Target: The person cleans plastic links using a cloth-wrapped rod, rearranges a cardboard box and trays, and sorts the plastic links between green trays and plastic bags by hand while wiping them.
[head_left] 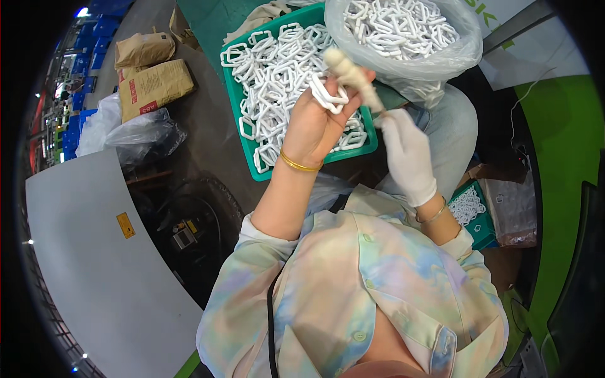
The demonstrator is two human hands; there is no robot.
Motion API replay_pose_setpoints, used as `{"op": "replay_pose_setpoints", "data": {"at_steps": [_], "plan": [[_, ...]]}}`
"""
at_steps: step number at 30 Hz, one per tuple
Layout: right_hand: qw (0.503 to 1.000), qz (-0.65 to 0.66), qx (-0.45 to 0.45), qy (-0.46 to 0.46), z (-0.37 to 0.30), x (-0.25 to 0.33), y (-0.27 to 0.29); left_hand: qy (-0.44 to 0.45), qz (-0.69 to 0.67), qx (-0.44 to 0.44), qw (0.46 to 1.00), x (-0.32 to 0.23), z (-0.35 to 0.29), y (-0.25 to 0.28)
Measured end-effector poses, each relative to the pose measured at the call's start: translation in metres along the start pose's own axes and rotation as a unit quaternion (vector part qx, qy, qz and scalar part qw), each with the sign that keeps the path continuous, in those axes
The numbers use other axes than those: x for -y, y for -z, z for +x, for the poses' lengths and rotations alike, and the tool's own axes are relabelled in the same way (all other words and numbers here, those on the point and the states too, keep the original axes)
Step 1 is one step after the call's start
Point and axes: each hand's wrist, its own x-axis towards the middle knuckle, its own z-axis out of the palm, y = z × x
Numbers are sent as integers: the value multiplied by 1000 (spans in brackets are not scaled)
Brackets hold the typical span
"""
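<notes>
My bare left hand, with a gold bangle at its wrist, is above the green crate, which is heaped with white plastic links. Its fingers are closed on a white open-sided link. My right hand, in a white glove, is beside it on the right, with its fingers drawn together. From them a knobbly cream-coloured stick-like thing slants up across the left fingers. It is blurred, and I cannot make out its kind. The gloved fingertips are partly hidden.
A clear plastic bag full of white links stands behind my knee. At right is a smaller green tray of white pieces. Brown paper sacks and clear plastic bags lie at left, near a grey panel.
</notes>
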Motion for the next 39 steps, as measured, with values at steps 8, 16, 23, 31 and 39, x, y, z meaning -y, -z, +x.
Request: {"op": "replay_pose_setpoints", "data": {"at_steps": [8, 16, 23, 31, 39], "plan": [[993, 119, -19, -20, 16, 32, 0, 39, 45, 29, 998, 15, -3, -15], [993, 118, 17, -24, 5, 18, 6, 22, -27, -23, 999, 11, 8, 21], [995, 76, -3, -68, -13, -9, -2, -33, -62, -13, 997, -6, 1, 1], [994, 55, -95, -23, 15, -3, 24, -55, 136, -1, 989, -9, -7, -17], [989, 73, -128, -12, 1, -21, 41, -88, 392, 69, 913, -43, 37, -62]]}}
